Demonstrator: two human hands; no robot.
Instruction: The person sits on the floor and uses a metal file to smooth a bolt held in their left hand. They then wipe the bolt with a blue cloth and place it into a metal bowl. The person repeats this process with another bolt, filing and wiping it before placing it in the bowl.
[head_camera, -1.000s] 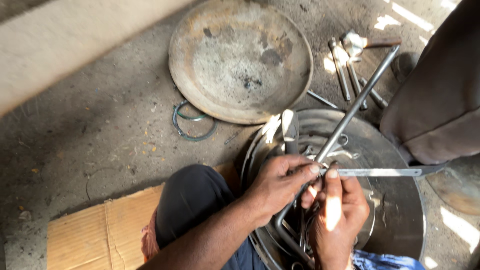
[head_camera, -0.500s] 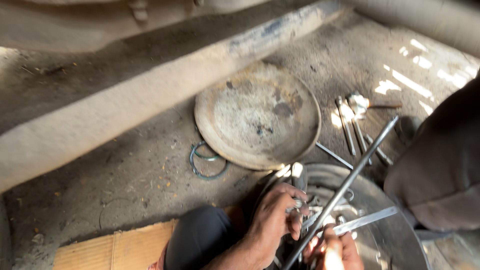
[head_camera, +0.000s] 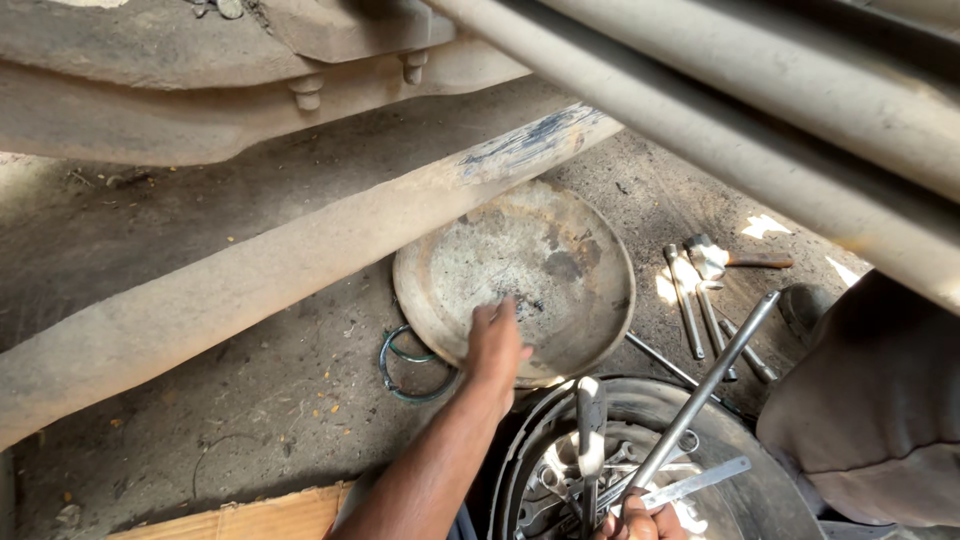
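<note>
My left hand (head_camera: 497, 345) stretches forward with its fingers out, resting on the near part of a round, rusty, shallow metal pan (head_camera: 540, 250) that lies on the ground. It holds nothing. At the bottom edge my right hand (head_camera: 635, 522) is closed around the lower end of a long metal rod (head_camera: 715, 370), which slants up to the right. Below it lies a large round metal drum (head_camera: 770, 480) holding a flat steel strip (head_camera: 700, 482), an upright tool with a pale tip (head_camera: 590, 420) and small parts.
A thick dusty beam (head_camera: 250, 270) and pipes of a vehicle's underside cross overhead. A wire ring (head_camera: 400, 375) lies left of the pan. Several wrenches and a hammer (head_camera: 700, 280) lie beyond the drum. Someone's clothed leg (head_camera: 880, 400) is at the right, cardboard (head_camera: 260, 518) at the bottom left.
The view has tilted up toward the vehicle's underside. My left hand has left the tools in the drum and reached out onto the pan. My right hand still grips the rod.
</note>
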